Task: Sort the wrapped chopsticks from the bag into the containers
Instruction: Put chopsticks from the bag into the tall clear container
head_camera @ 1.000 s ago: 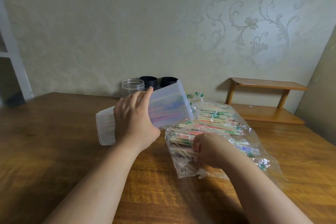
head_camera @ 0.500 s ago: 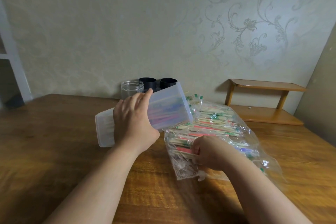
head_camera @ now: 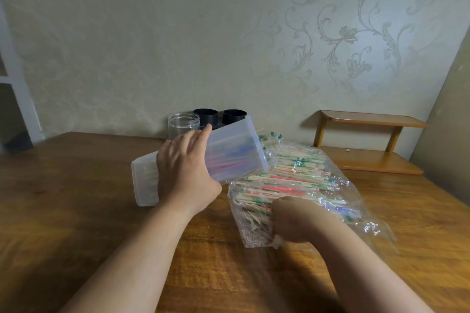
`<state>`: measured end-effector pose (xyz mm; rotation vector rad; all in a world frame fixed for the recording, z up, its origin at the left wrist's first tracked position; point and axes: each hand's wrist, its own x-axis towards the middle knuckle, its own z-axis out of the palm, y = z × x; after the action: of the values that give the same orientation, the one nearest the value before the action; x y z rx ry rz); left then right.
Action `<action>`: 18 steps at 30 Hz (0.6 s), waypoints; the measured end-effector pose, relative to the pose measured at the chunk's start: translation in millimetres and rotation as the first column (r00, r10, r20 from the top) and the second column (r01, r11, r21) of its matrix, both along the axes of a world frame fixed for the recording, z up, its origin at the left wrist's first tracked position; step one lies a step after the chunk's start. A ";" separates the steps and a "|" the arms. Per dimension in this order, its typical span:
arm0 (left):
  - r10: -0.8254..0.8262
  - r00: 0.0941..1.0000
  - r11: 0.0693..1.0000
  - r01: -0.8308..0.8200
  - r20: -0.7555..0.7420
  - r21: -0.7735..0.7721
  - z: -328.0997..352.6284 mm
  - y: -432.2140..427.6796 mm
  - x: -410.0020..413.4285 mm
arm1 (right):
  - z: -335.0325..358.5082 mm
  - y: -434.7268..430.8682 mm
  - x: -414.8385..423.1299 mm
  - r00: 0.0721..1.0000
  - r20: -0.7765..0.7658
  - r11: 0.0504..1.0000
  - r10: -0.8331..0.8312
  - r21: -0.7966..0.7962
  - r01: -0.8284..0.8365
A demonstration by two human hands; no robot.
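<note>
Left grip (head_camera: 185,175): closed over the top of the translucent container (head_camera: 236,152), fingers spread along its wall, thumb underneath.
Right grip (head_camera: 292,221): fingers curled onto the near ends of the wrapped chopsticks (head_camera: 292,180); whether inside the film or over it cannot be told.
Translucent container: tilted, open end raised over the bag's far-left corner, closed end low toward the bench's left side; red and blue wrappers show through its wall.
Bag (head_camera: 368,223): clear plastic, lying flat right of the bench's centre, full of chopsticks.
Bench (head_camera: 76,211): brown wood.
Far edge: clear jar (head_camera: 183,122) and two black cups (head_camera: 205,115), upright, side by side at the wall.
</note>
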<state>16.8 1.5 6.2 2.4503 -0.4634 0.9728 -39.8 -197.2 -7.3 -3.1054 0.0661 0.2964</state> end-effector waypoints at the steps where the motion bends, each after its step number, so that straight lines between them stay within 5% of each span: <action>1: -0.001 1.000 1.000 0.001 0.001 0.001 0.0 0.1 0.0 | -0.2 0.2 -0.3 1.000 0.008 1.000 0.007 -0.016 -0.007; 18: 0.020 1.000 1.000 -0.020 -0.011 -0.001 2.3 1.6 0.2 | 27.2 -2.9 -16.4 0.948 0.317 1.000 0.004 -0.017 0.001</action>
<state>17.0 3.1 8.5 2.4628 -0.4359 0.9669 -56.2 -200.2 19.9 -3.1228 0.0600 -0.2081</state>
